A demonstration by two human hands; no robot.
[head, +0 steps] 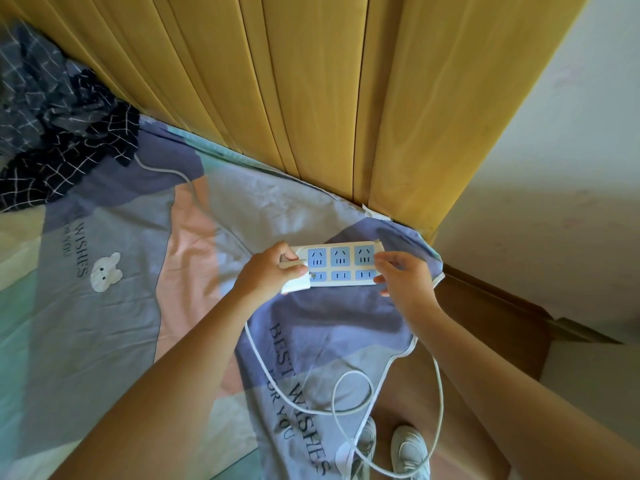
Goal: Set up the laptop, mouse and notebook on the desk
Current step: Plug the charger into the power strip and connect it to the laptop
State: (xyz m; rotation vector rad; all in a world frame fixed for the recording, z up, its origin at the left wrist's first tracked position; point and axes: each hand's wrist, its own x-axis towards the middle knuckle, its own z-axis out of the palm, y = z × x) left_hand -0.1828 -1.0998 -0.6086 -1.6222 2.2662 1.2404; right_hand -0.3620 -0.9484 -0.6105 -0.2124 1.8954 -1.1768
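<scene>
A person stands at the corner of a bed, looking down at both bare hands, which hold a white power strip (341, 265) level above the bedsheet (114, 306). The power strip is the landmark here. It has two rows of blue sockets facing up.

The left hand (268, 271) grips the left end of the power strip, thumb on top and fingers curled under. It also presses a white plug block (296, 284) against the near left corner of the strip. The right hand (403, 277) pinches the right end of the strip between thumb and fingertips, with the fingers loosely bent.

A white cable (349, 393) hangs down from below the power strip and loops in front of the person's legs, above two white shoes (410, 452) on the floor. A second stretch of white cord (194, 192) runs from the strip's left end, back across the sheet, to a dark checked cloth (59, 133) bunched far to the left.

Behind the power strip rises a yellow wooden headboard (311, 98). The sheet below it is patterned in lilac, pink and mint, with a small white bear and printed words.

The laptop, mouse and notebook are out of sight, and so is the desk.
</scene>
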